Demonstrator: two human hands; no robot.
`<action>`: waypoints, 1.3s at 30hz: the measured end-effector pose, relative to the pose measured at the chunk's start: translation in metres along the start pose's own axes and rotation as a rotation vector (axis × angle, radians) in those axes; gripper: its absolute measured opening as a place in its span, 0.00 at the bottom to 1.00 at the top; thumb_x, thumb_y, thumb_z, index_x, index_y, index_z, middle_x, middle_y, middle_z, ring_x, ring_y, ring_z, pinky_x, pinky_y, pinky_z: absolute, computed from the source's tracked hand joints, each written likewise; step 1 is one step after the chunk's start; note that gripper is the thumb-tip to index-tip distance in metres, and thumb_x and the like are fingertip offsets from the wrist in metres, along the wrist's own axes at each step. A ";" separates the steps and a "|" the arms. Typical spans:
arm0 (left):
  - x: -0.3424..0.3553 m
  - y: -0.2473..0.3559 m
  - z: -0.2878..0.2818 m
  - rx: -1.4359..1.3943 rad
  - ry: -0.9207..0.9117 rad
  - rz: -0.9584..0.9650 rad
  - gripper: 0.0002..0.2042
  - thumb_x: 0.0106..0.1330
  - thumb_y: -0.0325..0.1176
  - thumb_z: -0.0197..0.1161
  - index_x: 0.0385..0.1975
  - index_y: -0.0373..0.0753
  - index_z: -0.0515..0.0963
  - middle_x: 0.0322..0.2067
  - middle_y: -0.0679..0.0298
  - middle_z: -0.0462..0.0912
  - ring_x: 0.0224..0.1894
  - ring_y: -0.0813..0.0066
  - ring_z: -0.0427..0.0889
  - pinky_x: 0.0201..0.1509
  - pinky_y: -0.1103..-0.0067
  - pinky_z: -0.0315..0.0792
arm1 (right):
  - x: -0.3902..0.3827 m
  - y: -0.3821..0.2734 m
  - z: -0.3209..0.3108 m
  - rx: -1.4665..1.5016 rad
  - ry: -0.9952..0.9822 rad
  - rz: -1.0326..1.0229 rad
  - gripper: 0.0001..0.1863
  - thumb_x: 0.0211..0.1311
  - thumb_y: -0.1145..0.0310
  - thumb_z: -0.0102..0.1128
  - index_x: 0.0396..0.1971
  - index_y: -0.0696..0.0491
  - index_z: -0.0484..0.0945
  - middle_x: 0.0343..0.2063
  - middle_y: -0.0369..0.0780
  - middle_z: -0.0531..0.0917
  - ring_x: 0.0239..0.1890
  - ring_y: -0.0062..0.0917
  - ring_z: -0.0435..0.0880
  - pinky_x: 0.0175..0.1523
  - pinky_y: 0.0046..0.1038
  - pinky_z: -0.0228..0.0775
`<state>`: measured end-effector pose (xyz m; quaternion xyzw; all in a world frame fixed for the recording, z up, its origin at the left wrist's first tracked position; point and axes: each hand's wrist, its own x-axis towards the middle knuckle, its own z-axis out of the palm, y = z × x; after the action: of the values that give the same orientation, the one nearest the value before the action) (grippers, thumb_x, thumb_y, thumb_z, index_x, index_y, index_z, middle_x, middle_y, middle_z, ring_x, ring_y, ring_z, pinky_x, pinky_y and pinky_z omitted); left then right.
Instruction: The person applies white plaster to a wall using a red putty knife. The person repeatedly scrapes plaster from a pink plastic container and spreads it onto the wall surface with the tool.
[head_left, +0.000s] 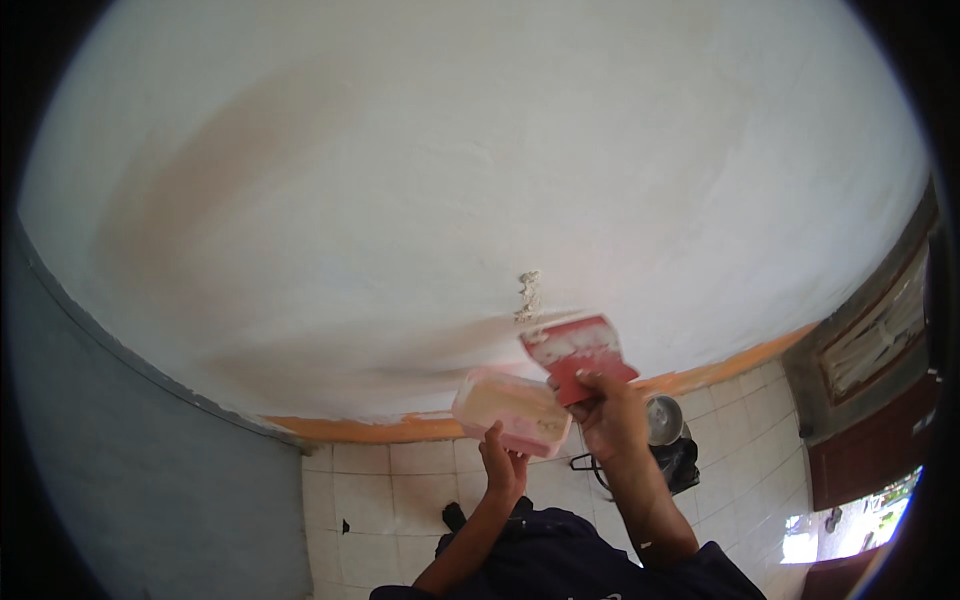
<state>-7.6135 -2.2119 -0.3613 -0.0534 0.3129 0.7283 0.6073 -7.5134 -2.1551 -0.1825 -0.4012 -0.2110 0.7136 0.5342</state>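
My left hand (500,462) grips a pink plastic tub (510,405) with pale paste inside, held low in front of the white wall (400,160). My right hand (605,415) is closed on a red flat scraper (588,350), its blade smeared with white paste and held at the wall, just above and right of the tub. A rough, lumpy patch of paste (528,292) is on the wall directly above the blade; whether the blade touches it I cannot tell.
An orange band (360,428) runs along the wall's foot above white floor tiles (350,500). A grey wall (130,450) is at left. A metal pot (663,420) and a black object (680,465) lie beyond my right forearm. A wooden door (845,470) stands at right.
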 end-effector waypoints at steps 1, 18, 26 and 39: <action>-0.002 0.000 -0.002 0.004 0.005 -0.002 0.25 0.59 0.43 0.59 0.54 0.40 0.64 0.45 0.62 0.72 0.47 0.70 0.75 0.49 0.68 0.73 | 0.004 0.016 -0.006 0.003 0.017 0.026 0.14 0.54 0.79 0.55 0.42 0.68 0.71 0.38 0.49 0.79 0.38 0.38 0.83 0.45 0.36 0.79; -0.039 0.018 -0.014 0.033 -0.022 -0.004 0.24 0.59 0.42 0.59 0.54 0.41 0.64 0.45 0.62 0.71 0.48 0.68 0.74 0.47 0.68 0.73 | -0.025 -0.028 0.077 -0.008 -0.031 -0.255 0.08 0.57 0.76 0.51 0.34 0.65 0.73 0.34 0.49 0.80 0.38 0.38 0.84 0.45 0.30 0.78; -0.041 0.034 -0.022 0.025 0.005 -0.001 0.25 0.58 0.42 0.60 0.53 0.41 0.64 0.45 0.62 0.71 0.48 0.69 0.74 0.47 0.69 0.73 | -0.035 -0.035 0.102 -0.029 -0.124 -0.297 0.12 0.56 0.75 0.55 0.37 0.68 0.72 0.36 0.47 0.79 0.39 0.33 0.82 0.46 0.32 0.79; -0.049 0.069 -0.084 0.037 0.021 -0.002 0.26 0.59 0.43 0.59 0.55 0.40 0.63 0.48 0.60 0.69 0.50 0.67 0.73 0.49 0.67 0.73 | -0.084 0.059 0.055 -0.028 0.011 -0.272 0.11 0.57 0.78 0.56 0.39 0.66 0.73 0.36 0.45 0.80 0.36 0.31 0.82 0.42 0.31 0.78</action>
<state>-7.6895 -2.3015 -0.3793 -0.0500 0.3326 0.7213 0.6055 -7.5835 -2.2465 -0.1636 -0.3800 -0.2704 0.6295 0.6214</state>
